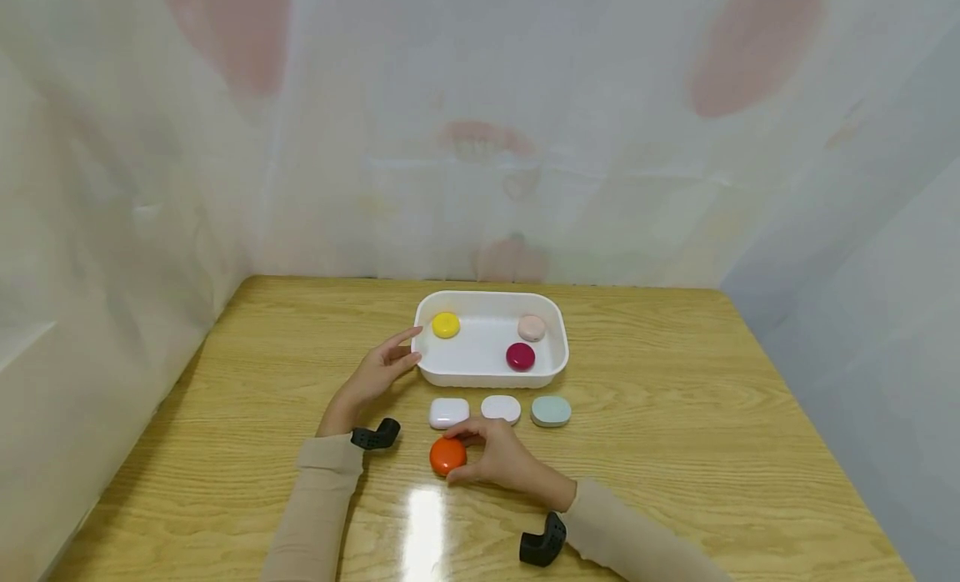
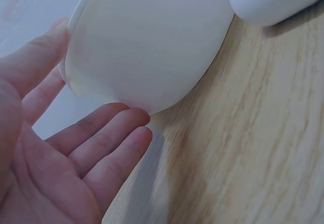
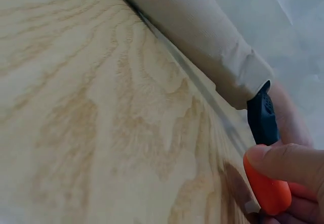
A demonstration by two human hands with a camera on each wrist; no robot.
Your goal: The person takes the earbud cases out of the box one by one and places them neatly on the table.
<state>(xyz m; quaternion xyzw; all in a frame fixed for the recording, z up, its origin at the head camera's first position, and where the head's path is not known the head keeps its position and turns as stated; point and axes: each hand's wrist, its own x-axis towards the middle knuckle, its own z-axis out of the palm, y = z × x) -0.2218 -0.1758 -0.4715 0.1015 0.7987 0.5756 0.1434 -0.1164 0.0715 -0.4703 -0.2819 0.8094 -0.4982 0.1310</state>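
My right hand [image 1: 501, 457] pinches a round, glossy orange soap-like piece [image 1: 447, 455] between thumb and fingers. In the right wrist view the orange piece [image 3: 268, 186] is at the lower right, the thumb on its near face; whether it touches the table I cannot tell. At the left end of a white tray [image 1: 491, 381], my left hand [image 1: 377, 373] touches the wall with nearly straight fingers. Inside the tray lie a yellow round piece [image 1: 446, 324], a pale pink one [image 1: 532, 328] and a dark red one [image 1: 521, 357].
In front of the tray, a row holds a white rounded-rectangular piece [image 1: 449, 413], a white oval piece [image 1: 501, 409] and a pale green oval piece [image 1: 551, 411]. All stand on a wooden table [image 1: 660, 382]. Pale patterned sheeting [image 1: 600, 173] encloses the back and sides.
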